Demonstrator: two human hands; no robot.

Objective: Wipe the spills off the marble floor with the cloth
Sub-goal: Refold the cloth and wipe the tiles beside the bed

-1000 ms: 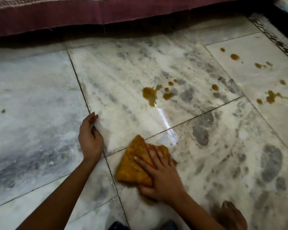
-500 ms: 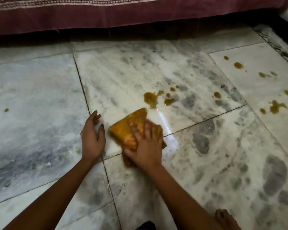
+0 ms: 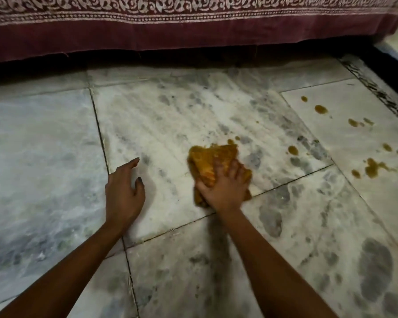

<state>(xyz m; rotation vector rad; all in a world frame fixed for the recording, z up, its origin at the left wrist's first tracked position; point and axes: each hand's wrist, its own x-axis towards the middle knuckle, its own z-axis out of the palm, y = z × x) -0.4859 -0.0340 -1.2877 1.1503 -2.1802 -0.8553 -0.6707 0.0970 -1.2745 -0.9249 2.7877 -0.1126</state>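
My right hand [image 3: 224, 188] presses flat on an orange-yellow cloth [image 3: 210, 159] on the white and grey marble floor [image 3: 170, 115]. The cloth's far edge lies over the large brown spill in the middle tile, and small brown drops [image 3: 230, 141] show just past it. One drop [image 3: 293, 149] sits to the cloth's right. More brown spills [image 3: 373, 167] dot the right-hand tile. My left hand [image 3: 124, 190] rests palm down on the floor to the left of the cloth, fingers apart, holding nothing.
A maroon bedspread with a white patterned border [image 3: 170, 21] hangs along the far side, with dark space beneath it. A dark patterned floor border [image 3: 377, 92] and a wall base run along the right.
My right hand has pushed the cloth away from me and to the right, onto the large brown spill. My left hand stays planted on the floor.
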